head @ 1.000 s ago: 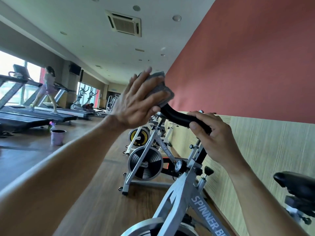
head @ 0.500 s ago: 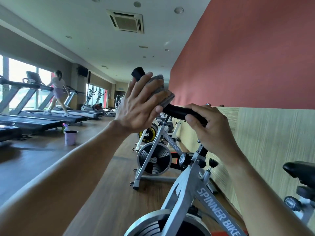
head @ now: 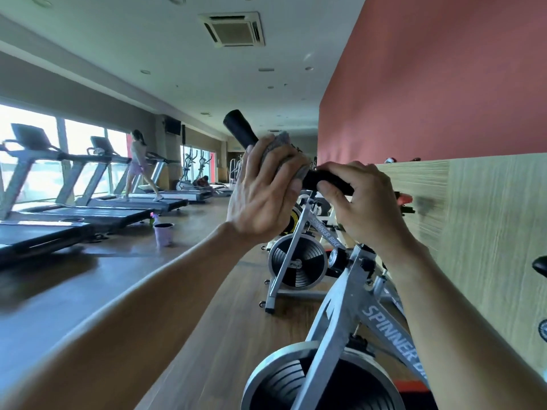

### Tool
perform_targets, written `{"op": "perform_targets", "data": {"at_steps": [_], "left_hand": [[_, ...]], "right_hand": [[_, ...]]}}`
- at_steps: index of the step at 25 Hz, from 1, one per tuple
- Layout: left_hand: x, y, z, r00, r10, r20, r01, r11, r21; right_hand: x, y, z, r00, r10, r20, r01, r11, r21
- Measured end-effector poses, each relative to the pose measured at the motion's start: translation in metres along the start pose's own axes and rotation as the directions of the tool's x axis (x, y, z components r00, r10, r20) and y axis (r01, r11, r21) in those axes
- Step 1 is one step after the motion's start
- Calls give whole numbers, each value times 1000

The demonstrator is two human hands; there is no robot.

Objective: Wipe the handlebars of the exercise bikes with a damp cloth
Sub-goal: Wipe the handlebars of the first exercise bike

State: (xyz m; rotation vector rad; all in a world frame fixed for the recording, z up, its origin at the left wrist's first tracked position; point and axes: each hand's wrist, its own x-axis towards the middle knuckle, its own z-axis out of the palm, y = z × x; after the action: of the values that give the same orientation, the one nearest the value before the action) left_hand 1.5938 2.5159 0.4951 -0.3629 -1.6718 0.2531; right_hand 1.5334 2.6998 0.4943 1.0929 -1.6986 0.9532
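A black foam handlebar (head: 240,128) of the grey spinner bike (head: 337,315) rises toward the upper left in front of me. My left hand (head: 263,196) wraps a grey cloth (head: 285,152) around the bar's middle, fingers curled round cloth and bar. The bar's bare tip sticks out above that hand. My right hand (head: 364,202) grips the same bar lower down, just right of the cloth, thumb underneath.
More spinner bikes (head: 299,258) line the wood-panelled wall (head: 488,232) on the right. A purple bucket (head: 163,233) with a spray bottle beside it stands on the wooden floor. Treadmills (head: 88,208) fill the left side, a person walking on one.
My left hand slid the cloth down the handlebar toward my right hand, uncovering the bar's tip. Its fingers went from spread over the cloth to curled around it.
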Motion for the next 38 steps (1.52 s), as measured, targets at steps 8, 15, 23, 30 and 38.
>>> {"op": "perform_targets", "data": {"at_steps": [8,15,23,30,38], "left_hand": [[26,-53,-39,978,148,144,-185,937,295],[28,-45,-42,975,44,218,-79,985,155],[61,-19,-71,780,6,626,-72,994,80],[93,2,-73,582,-162,797,35,984,175],[112,46,-54,371,-447,814,311,886,345]], "right_hand": [[-3,0,-4,999,22,29,-22,999,23],[1,-12,-14,980,159,122,-162,987,16],[25,-27,-40,809,385,444,-414,910,-33],[57,-9,-74,571,340,747,-463,885,-50],[70,90,-93,494,119,861,-329,943,59]]}}
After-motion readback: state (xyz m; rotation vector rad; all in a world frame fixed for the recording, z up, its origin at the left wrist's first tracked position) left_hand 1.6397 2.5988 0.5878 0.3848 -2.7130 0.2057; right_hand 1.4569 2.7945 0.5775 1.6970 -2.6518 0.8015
